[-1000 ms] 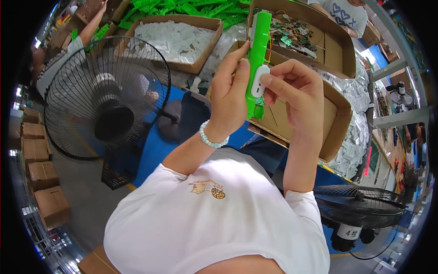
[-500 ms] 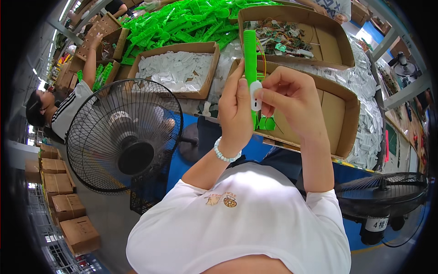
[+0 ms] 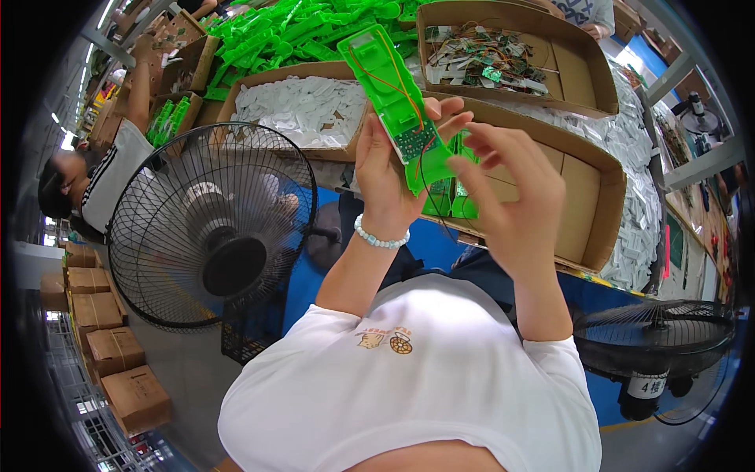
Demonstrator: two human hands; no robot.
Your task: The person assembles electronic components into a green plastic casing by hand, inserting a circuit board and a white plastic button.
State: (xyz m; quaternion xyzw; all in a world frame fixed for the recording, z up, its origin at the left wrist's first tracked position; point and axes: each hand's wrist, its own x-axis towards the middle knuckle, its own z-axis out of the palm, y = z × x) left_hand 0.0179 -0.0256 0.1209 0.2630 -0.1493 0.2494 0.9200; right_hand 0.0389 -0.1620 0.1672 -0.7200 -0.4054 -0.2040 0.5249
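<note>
My left hand (image 3: 384, 181) grips a green plastic housing half (image 3: 377, 71) tilted up, its hollow inner side showing. Set into its lower part is a green circuit board (image 3: 414, 144), and orange wires run from there up the shell. A dark thin wire hangs loose from the board end. To the right of the shell, my right hand (image 3: 519, 185) is open with fingers apart, close to that wire; whether a fingertip touches it I cannot tell. The shell's outer face is hidden.
An open carton (image 3: 602, 189) lies beneath my hands, with green shells (image 3: 464, 206) at its near left end. Beyond are a carton of wired boards (image 3: 491, 67), a carton of white parts (image 3: 303, 110) and heaped green shells (image 3: 314, 31). Fans (image 3: 212, 228) flank me; a co-worker (image 3: 110, 173) is at left.
The green housing has turned from edge-on, with a white piece on its outside, to show its inside. My right hand has left that white piece, its fingers spreading.
</note>
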